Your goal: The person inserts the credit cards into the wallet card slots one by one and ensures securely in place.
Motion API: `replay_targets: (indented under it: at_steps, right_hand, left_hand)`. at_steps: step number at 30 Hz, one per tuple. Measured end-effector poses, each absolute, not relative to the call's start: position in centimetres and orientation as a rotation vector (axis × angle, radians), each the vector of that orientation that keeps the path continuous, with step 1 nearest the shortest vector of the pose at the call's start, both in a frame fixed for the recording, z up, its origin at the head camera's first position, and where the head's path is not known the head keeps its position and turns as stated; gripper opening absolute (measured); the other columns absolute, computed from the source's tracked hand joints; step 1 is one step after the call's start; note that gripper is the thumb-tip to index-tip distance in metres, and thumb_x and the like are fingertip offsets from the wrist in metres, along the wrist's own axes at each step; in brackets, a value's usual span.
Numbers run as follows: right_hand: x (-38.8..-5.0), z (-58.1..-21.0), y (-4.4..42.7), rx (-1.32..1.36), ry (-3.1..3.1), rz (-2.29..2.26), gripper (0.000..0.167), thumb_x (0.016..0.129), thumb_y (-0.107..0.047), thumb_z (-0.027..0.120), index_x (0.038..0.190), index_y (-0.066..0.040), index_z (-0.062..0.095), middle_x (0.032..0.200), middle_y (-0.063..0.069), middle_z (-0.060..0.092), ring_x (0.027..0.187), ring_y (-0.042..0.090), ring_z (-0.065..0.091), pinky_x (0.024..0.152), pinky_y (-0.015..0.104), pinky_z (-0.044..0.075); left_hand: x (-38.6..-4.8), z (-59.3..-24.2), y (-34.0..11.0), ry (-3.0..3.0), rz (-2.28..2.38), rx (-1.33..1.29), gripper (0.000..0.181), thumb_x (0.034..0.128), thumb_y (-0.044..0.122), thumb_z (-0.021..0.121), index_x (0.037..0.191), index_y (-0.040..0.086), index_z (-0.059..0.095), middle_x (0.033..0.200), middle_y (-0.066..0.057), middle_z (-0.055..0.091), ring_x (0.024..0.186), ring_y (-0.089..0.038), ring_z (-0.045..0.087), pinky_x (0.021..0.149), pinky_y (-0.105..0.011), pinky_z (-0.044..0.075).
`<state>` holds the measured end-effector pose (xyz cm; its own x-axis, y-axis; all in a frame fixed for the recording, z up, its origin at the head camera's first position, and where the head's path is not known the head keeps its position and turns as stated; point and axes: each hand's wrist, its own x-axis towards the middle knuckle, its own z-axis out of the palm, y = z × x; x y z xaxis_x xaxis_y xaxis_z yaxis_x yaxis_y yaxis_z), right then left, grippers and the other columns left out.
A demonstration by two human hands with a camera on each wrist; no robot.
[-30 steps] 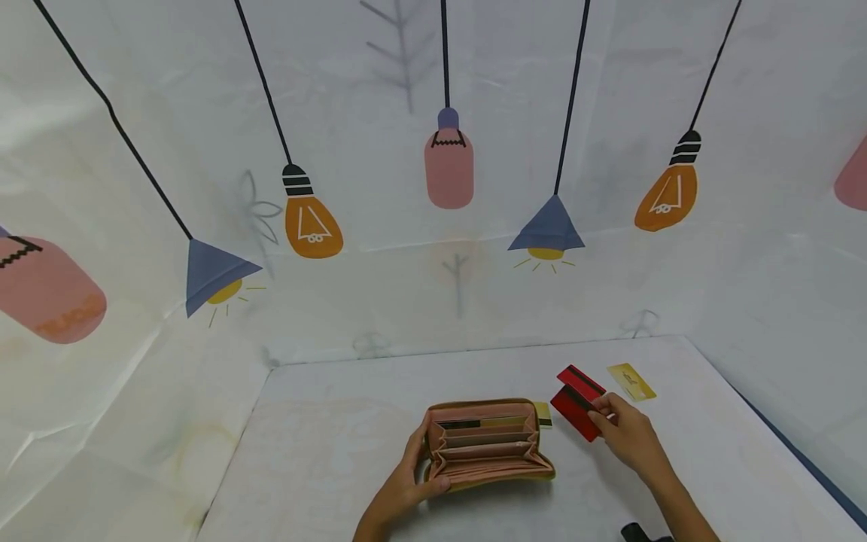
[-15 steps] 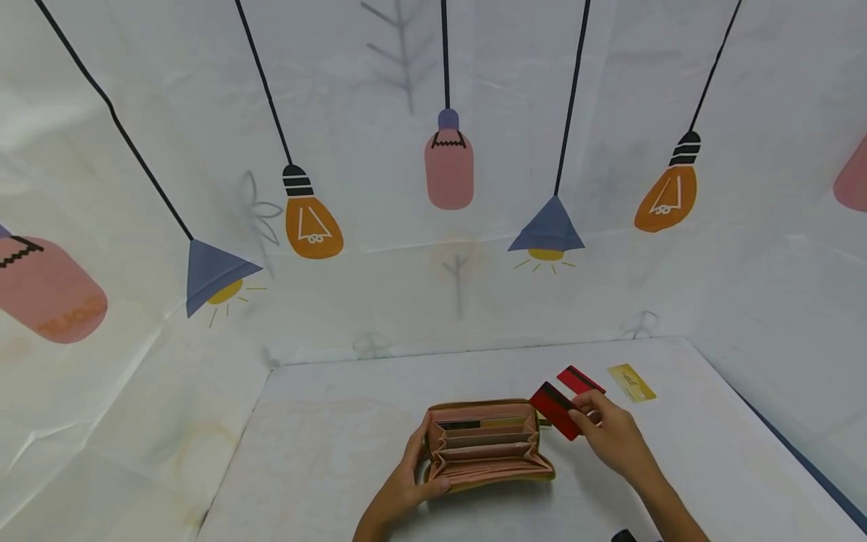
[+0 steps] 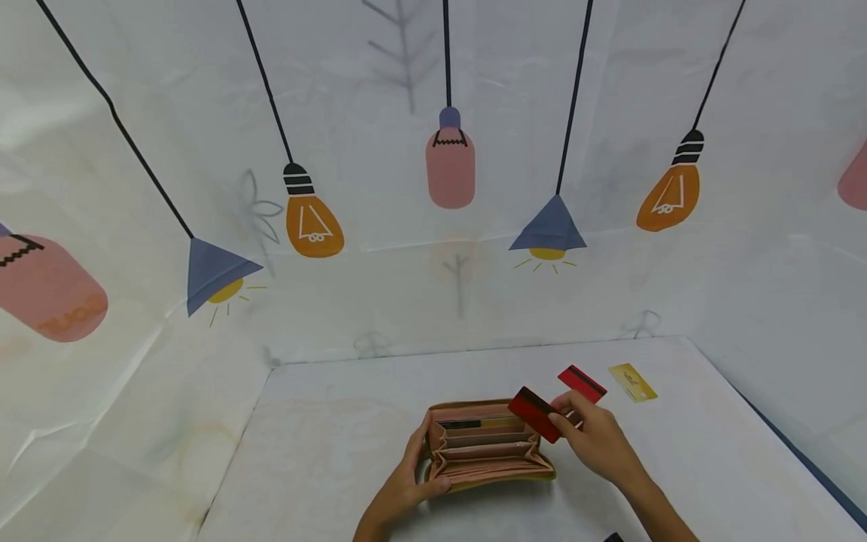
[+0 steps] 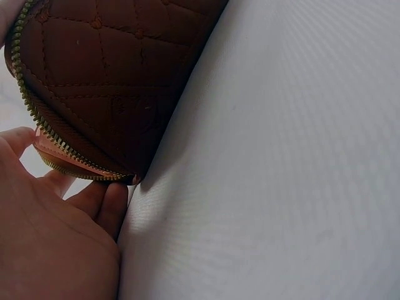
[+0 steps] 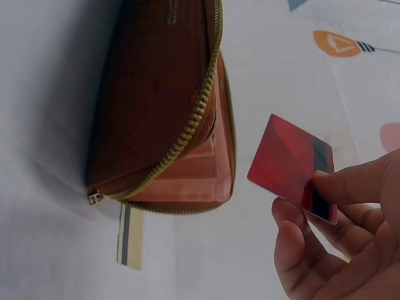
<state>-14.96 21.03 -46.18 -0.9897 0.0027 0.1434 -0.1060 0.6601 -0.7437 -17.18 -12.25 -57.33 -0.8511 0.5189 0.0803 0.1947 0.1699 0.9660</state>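
Note:
My left hand (image 3: 406, 482) grips the left end of a brown zip-around wallet (image 3: 501, 473), fingers behind it and thumb at its front. The wallet stands spread, showing its pink compartments, with a dark-striped card (image 3: 462, 424) in the rear one. Between thumb and fingers, my right hand (image 3: 596, 440) pinches a red card (image 3: 534, 413) with a black stripe. In the head view this card overlaps the wallet's right rear corner; the right wrist view shows a gap between them. Quilted stitching and a brass zip (image 4: 59, 140) appear in the left wrist view.
Another red card (image 3: 582, 383) and a yellow card (image 3: 633, 382) lie on the white table (image 3: 318, 452), behind and right of my right hand. A pale gold striped card (image 5: 130, 237) lies by the wallet's end. A dark object (image 3: 613, 537) shows at the bottom edge.
My right hand has carried the red card leftward to the wallet, uncovering more of the other red card. The left hand and wallet have stayed in place.

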Motion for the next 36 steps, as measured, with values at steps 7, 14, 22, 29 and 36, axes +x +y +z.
replay_targets:
  at_steps: [7,14,22,29,36]
  right_hand:
    - [-15.0,-46.3,20.2,0.123,-2.734,1.263,0.009,0.094,-0.011,0.070,0.101,-0.014,0.065,0.085,0.000,0.069,0.071,0.011,0.062,0.062,0.024,0.051]
    - [-14.9,-46.5,19.4,0.189,-2.747,1.265,0.011,0.093,-0.010,0.070,0.100,-0.016,0.064,0.087,-0.002,0.068,0.072,0.009,0.061,0.065,0.023,0.052]
    - [-14.6,-46.6,18.4,0.276,-2.722,1.258,0.014,0.092,-0.012,0.072,0.102,-0.019,0.066,0.084,-0.008,0.067,0.073,0.003,0.060,0.066,0.022,0.052]
    - [-14.5,-46.8,17.7,0.436,-2.658,1.299,0.008,0.094,-0.017,0.071,0.100,-0.016,0.065,0.086,-0.004,0.069,0.069,0.006,0.062,0.059,0.022,0.053]
    - [-14.5,-46.7,16.6,0.479,-2.684,1.268,0.008,0.094,-0.019,0.071,0.098,-0.021,0.065,0.087,-0.011,0.069,0.074,0.000,0.061,0.065,0.022,0.053]
  left_hand:
    - [-17.1,-57.2,-12.2,2.169,1.741,0.653,0.100,0.0933,0.020,0.068,0.161,0.033,-0.003,0.167,-0.009,0.004,0.149,-0.032,0.020,0.118,-0.032,0.026]
    - [-17.1,-57.1,-12.1,2.151,1.740,0.639,0.099,0.0939,0.020,0.068,0.161,0.036,-0.003,0.168,-0.009,0.001,0.151,-0.035,0.017,0.119,-0.054,0.021]
    - [-17.0,-56.8,-12.1,2.118,1.751,0.624,0.098,0.0943,0.021,0.069,0.160,0.041,-0.002,0.168,-0.006,-0.003,0.154,-0.035,0.009,0.118,-0.059,0.016]
    - [-17.0,-56.9,-12.1,2.127,1.749,0.635,0.099,0.0940,0.021,0.069,0.160,0.040,-0.002,0.168,-0.005,-0.002,0.154,-0.034,0.011,0.119,-0.053,0.018]
    - [-17.2,-57.2,-12.2,2.154,1.741,0.659,0.099,0.0936,0.020,0.069,0.160,0.039,-0.002,0.168,-0.006,-0.001,0.154,-0.034,0.009,0.120,-0.048,0.018]
